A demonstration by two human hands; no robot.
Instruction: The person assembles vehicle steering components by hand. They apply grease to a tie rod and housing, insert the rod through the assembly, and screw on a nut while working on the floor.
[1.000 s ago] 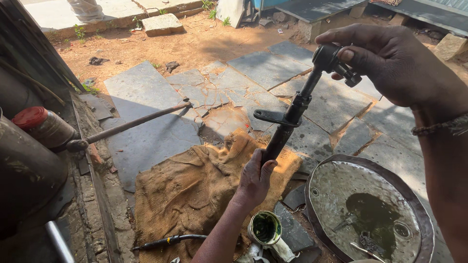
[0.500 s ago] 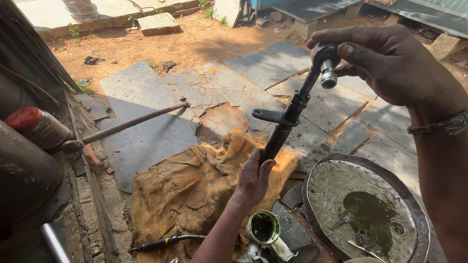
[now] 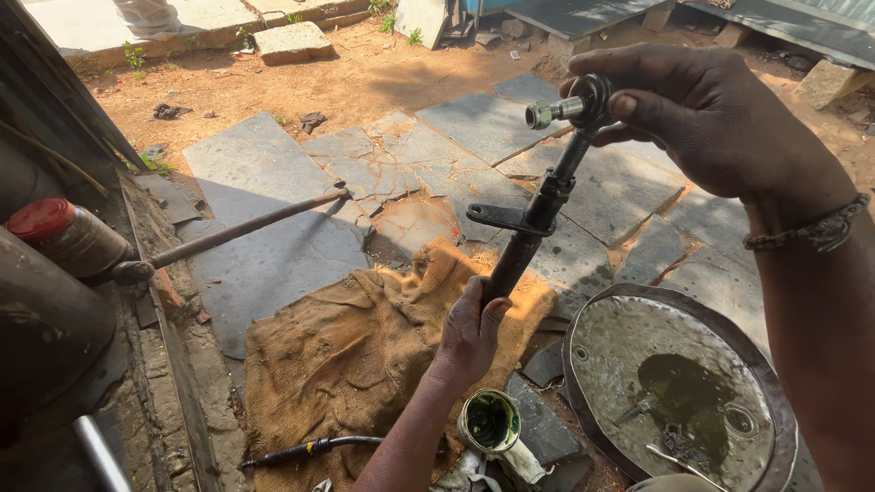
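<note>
Although it runs long and slim across the centre of the frame, the dark metal rod [image 3: 538,214] looks rigid and fairly heavy, with a greasy finish that may slip; it is judged best held at both ends, clear of the flat bracket [image 3: 499,217] midway. Left hand [image 3: 469,333], lower centre, is wrapped closed around the rod's bottom end above the burlap sack [image 3: 346,355]. Right hand [image 3: 720,118], upper right, is curled narrowly around the ring-shaped top end, thumb beside the bright bolt [image 3: 551,111] projecting left. A round metal pan [image 3: 583,342] with dark liquid sits lower right, and a small tin [image 3: 489,422] near the left wrist.
</note>
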